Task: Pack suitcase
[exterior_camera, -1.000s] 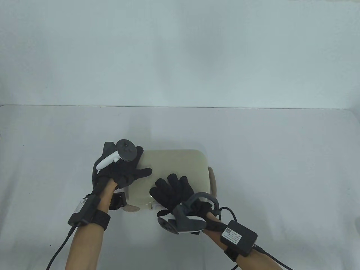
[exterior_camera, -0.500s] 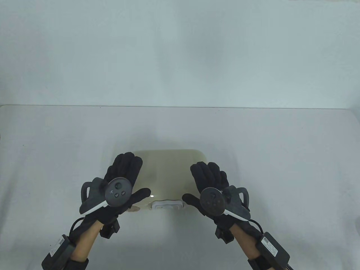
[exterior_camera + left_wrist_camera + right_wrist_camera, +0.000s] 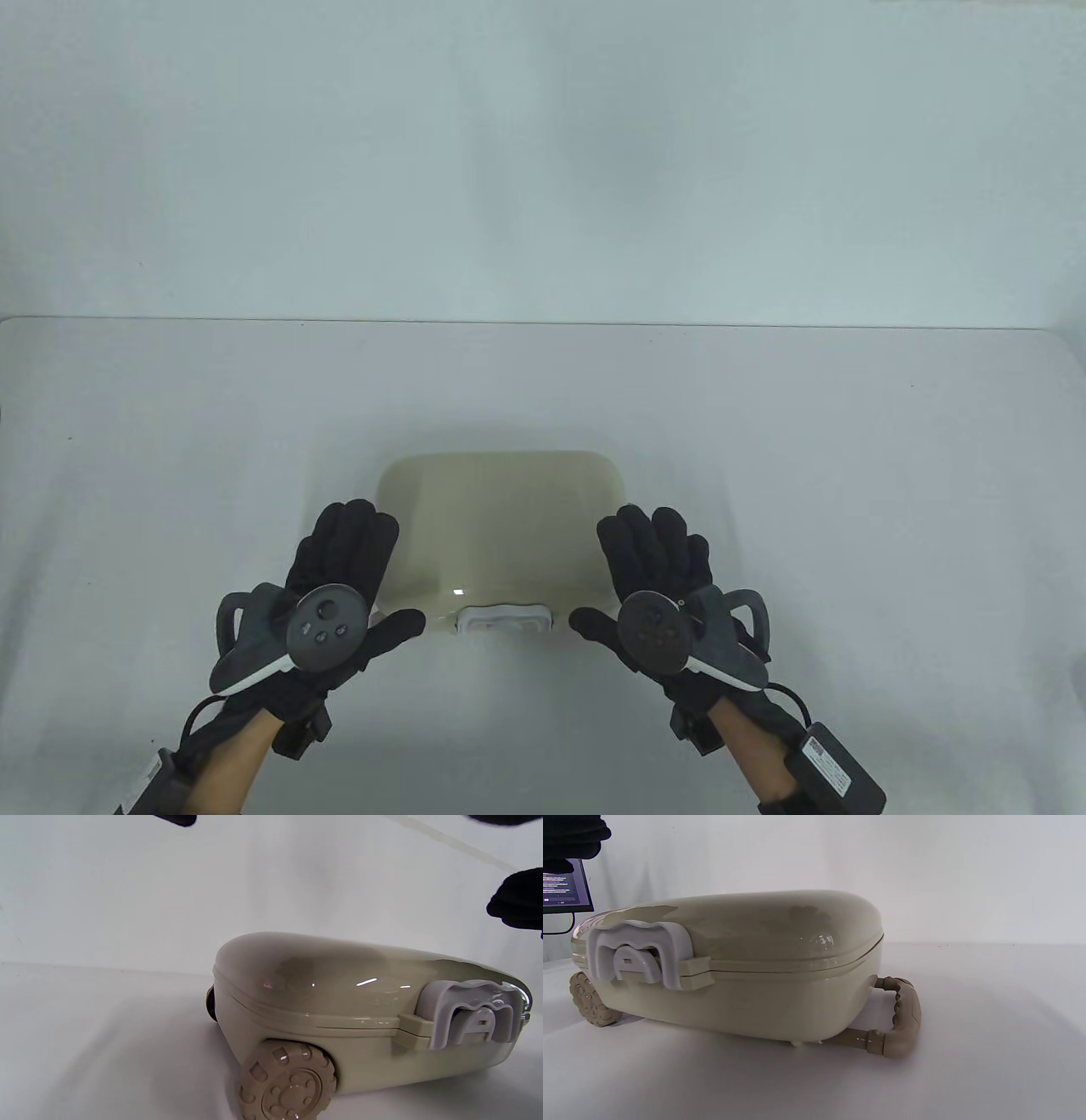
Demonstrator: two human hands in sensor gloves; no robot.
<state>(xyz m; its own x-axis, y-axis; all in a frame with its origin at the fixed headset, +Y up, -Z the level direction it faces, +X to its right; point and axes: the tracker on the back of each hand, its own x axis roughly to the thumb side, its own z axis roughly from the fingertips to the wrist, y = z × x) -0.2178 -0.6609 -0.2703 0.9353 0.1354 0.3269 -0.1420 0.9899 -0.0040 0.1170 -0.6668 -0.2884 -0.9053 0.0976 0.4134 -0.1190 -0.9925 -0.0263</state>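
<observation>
No legible text anywhere.

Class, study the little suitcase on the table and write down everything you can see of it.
The suitcase is a small beige toy case of glossy hard plastic, lying flat on the white table with its lid closed. A pale grey clasp sits on the seam of its near side. A knobbly tan wheel shows at its left end, and a tan pull handle sticks out at the right end. The left hand and right hand hover at either side; neither visibly touches it.
</observation>
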